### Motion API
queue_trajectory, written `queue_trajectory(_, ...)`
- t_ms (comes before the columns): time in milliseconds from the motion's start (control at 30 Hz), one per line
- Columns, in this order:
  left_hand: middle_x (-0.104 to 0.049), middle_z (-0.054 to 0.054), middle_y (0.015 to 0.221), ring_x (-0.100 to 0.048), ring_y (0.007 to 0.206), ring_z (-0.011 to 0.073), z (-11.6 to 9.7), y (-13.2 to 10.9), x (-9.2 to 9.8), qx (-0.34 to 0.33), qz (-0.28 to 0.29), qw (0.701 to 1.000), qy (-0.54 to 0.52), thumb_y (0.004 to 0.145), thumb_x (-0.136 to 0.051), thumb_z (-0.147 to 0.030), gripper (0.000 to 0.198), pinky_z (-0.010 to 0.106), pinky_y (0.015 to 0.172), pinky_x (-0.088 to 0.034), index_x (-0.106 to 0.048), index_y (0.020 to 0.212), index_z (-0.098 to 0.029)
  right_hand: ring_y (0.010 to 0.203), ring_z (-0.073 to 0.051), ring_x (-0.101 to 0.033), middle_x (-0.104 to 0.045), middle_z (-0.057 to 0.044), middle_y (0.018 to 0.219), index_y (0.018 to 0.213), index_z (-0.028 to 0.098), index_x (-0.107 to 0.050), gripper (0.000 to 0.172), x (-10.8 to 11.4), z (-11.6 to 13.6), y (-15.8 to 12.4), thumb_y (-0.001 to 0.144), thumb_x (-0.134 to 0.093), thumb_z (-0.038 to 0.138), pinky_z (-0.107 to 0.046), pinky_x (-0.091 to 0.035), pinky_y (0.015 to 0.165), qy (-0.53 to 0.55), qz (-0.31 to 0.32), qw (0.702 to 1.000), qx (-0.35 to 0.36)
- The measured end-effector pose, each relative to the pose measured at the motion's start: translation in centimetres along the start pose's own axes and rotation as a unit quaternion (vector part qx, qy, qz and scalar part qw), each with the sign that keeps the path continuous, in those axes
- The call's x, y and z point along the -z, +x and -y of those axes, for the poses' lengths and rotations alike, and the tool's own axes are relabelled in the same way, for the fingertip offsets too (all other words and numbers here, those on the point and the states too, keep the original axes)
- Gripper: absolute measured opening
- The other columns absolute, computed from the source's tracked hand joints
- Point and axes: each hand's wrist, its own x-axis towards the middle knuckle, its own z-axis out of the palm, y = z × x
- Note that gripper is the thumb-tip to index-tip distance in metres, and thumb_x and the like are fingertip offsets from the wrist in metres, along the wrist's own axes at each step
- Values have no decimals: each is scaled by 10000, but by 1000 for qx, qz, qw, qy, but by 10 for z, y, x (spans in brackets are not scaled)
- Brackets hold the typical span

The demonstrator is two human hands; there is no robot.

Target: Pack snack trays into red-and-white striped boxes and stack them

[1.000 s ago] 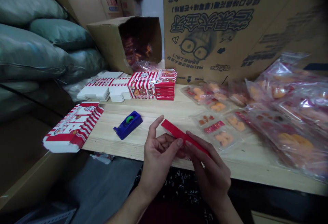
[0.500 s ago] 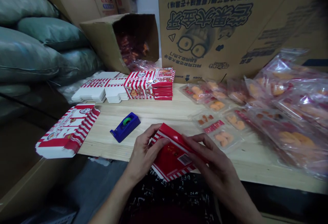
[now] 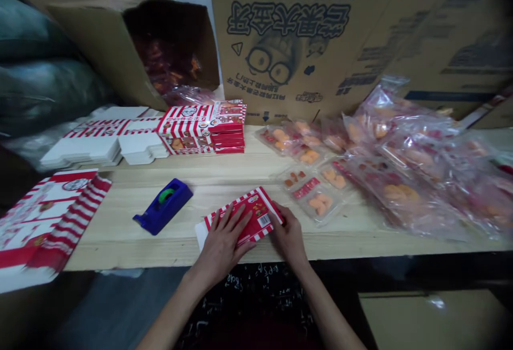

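left hand [image 3: 220, 251] and right hand [image 3: 288, 238], apart from each other, hold a flat red-and-white striped carton [image 3: 244, 216] between them, left fingers spread across its face, right hand at its 3 o'clock end. the carton lies near the front edge of a pine table [image 3: 112, 238], a white flap [image 3: 200, 235] showing at 9 o'clock. a blue tape dispenser [image 3: 164, 205] stands apart at 10 o'clock, open wood between; plastic snack trays [image 3: 316, 203] lie close at 2 o'clock.
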Motion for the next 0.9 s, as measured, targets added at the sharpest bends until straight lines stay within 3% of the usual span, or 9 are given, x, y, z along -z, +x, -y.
queue_trajectory(133,-339,45,1687,-173,1591,387,16,12,-12,7,7,1000,19,1002,-561,-534,692,707,1261,-212,-309,1620,-352,1458,-380,-454,-551,-180,1497,1402,236,-638,491,44,-1,1,966,-647,463,-674,-363,1186,-238,-35,964,116)
queue_trajectory(200,-310,57,1698,-151,1593,400,19,19,-11,9,6,1000,13,999,-567,-535,703,721,1256,-199,-304,1623,-346,1564,-462,-240,-401,-201,1635,1486,232,-551,633,69,-17,6,940,-669,529,-799,-241,1175,-349,-52,928,123)
queue_trajectory(267,-251,80,1717,-116,1595,414,16,24,-10,9,-7,1000,-1,993,-582,-526,740,737,1250,-175,-263,1637,-349,1573,-482,-192,-332,-228,1673,1514,192,-514,648,91,-39,12,969,-619,527,-810,-276,1153,-398,-47,910,107)
queue_trajectory(433,-147,80,1743,-36,1608,389,-2,30,-4,11,-42,998,-54,1038,-530,-386,734,742,1252,-135,-128,1652,-411,1503,-339,-430,-567,-194,1527,1408,145,-622,434,128,-59,17,1061,-449,339,-562,-458,1184,-380,-47,912,143)
queue_trajectory(633,12,96,1757,171,1576,426,-38,35,31,29,-137,985,-102,858,-805,-408,1206,785,1236,-13,102,1651,-367,1153,-279,-738,-773,-72,1246,1265,261,-723,306,177,48,-15,1026,-544,329,-460,-586,1056,-321,-58,934,142)
queue_trajectory(700,-115,94,1751,26,1601,428,-50,30,54,6,-126,980,-156,797,-861,-431,1235,746,1267,-64,19,1661,-377,1061,-255,-773,-797,-27,1190,1224,321,-747,277,183,87,-30,1008,-574,326,-397,-634,973,-309,0,939,151)
queue_trajectory(767,-454,81,1624,-381,1517,388,-56,18,76,-3,-56,965,-256,851,-812,-424,931,652,1245,-327,-289,1621,-402,1010,-235,-790,-811,1,1152,1228,370,-752,288,178,111,-40,1001,-581,321,-333,-664,886,-289,83,939,166)
queue_trajectory(833,-734,57,1296,-709,1155,299,-52,-3,88,14,43,936,-348,908,-749,-415,509,498,1032,-583,-624,1400,-379,979,-228,-798,-822,1,1110,1210,385,-765,284,162,118,-45,1001,-581,333,-307,-674,831,-258,154,941,156)
queue_trajectory(900,-804,42,1014,-755,853,232,-42,-33,90,70,94,911,-396,901,-748,-425,285,374,808,-644,-768,1162,-313,985,-238,-795,-824,-21,1101,1176,371,-783,269,141,116,-41,1008,-573,379,-340,-677,840,-223,218,945,103)
